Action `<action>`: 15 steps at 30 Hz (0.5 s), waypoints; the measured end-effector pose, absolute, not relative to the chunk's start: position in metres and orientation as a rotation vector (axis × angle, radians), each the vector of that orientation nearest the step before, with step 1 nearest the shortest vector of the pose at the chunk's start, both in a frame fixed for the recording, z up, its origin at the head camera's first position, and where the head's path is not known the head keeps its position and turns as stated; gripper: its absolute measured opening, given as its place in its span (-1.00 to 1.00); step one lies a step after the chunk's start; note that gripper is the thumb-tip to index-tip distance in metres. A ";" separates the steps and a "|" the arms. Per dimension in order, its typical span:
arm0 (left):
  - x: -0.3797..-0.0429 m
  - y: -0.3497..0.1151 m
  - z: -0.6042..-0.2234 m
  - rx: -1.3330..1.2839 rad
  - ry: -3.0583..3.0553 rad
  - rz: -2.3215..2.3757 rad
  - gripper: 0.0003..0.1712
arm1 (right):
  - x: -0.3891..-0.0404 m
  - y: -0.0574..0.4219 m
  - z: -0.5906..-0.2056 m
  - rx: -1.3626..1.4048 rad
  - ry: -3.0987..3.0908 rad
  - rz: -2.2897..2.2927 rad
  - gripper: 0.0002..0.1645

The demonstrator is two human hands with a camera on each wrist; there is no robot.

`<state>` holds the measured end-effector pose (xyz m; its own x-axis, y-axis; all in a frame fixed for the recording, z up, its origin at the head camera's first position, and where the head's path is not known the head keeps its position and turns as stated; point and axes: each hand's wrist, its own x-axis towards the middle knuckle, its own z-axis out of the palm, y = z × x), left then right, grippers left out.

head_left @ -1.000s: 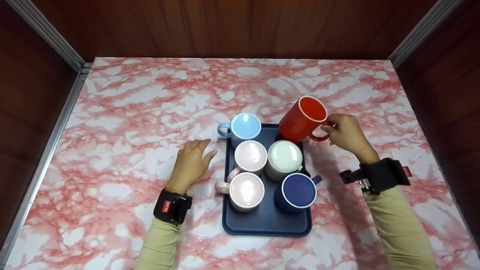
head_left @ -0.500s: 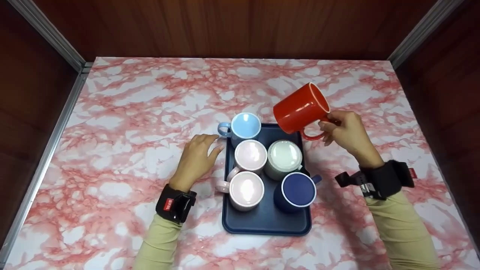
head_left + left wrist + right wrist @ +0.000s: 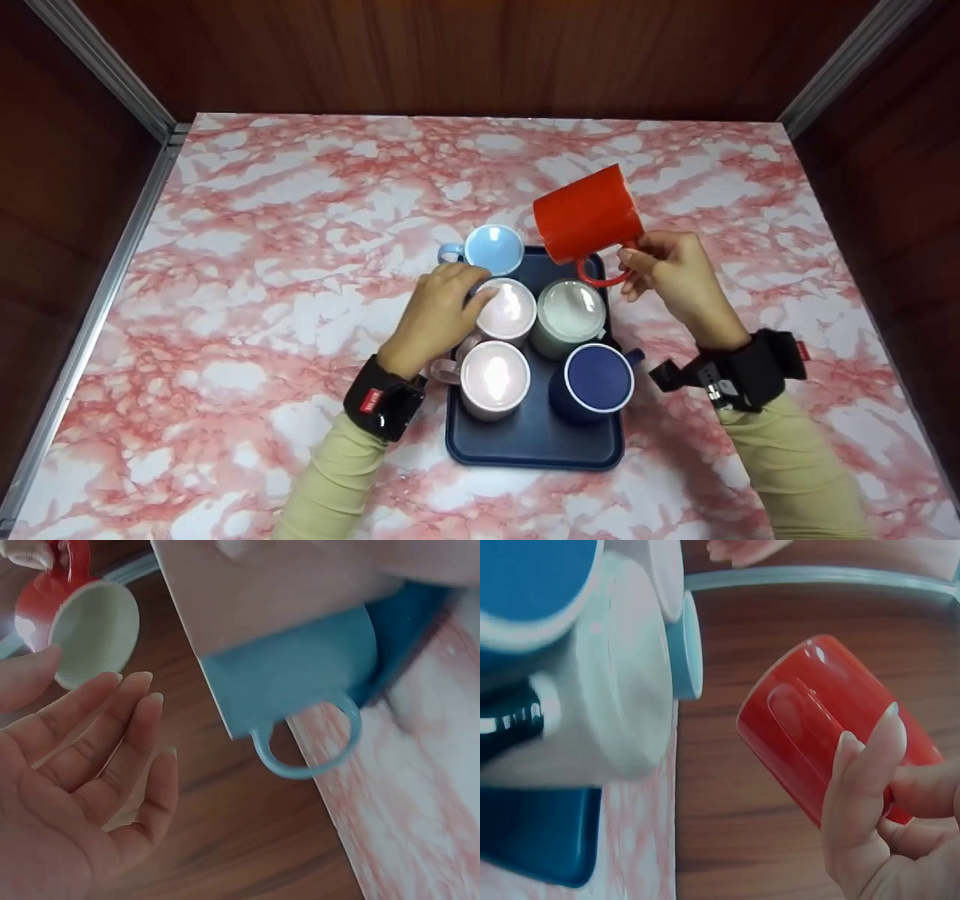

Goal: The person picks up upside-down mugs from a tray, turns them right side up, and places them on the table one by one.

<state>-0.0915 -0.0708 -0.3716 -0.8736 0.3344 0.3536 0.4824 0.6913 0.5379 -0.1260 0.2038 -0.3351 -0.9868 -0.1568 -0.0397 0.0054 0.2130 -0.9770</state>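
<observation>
My right hand [image 3: 679, 281] grips the handle of a red mug [image 3: 589, 214], tipped on its side over the tray's back right corner. In the left wrist view, the red mug's pale round end [image 3: 97, 634] faces the left hand. My left hand [image 3: 439, 319] has its fingers loosely extended and holds nothing. It hovers over the tray's left side, overlapping the rear pink mug [image 3: 514, 311] in the head view, just in front of a light blue mug [image 3: 495, 251]. The dark blue tray [image 3: 536, 446] bears these standing mugs.
Also on the tray stand a pale green mug [image 3: 570, 311] in the middle right, a front pink mug [image 3: 495, 379] and a navy mug [image 3: 598, 379]. Handles stick out past both tray sides. Wooden panels [image 3: 480, 56] enclose the marbled table [image 3: 300, 225].
The red mug has risen from the tray's back right corner and tilted further onto its side, shifting slightly left. My left hand has moved right, from beside the tray to over the mugs.
</observation>
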 end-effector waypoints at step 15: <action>-0.098 -0.029 -0.369 -0.618 -2.707 -1.478 -0.76 | -0.117 0.174 -0.342 -0.002 1.941 -2.229 -0.92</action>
<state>-0.0984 -0.0286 -0.3691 -0.9227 0.3403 0.1811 0.3364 0.4814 0.8094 -0.1168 0.1741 -0.3415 -0.9827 -0.1406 -0.1205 0.1387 -0.1279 -0.9820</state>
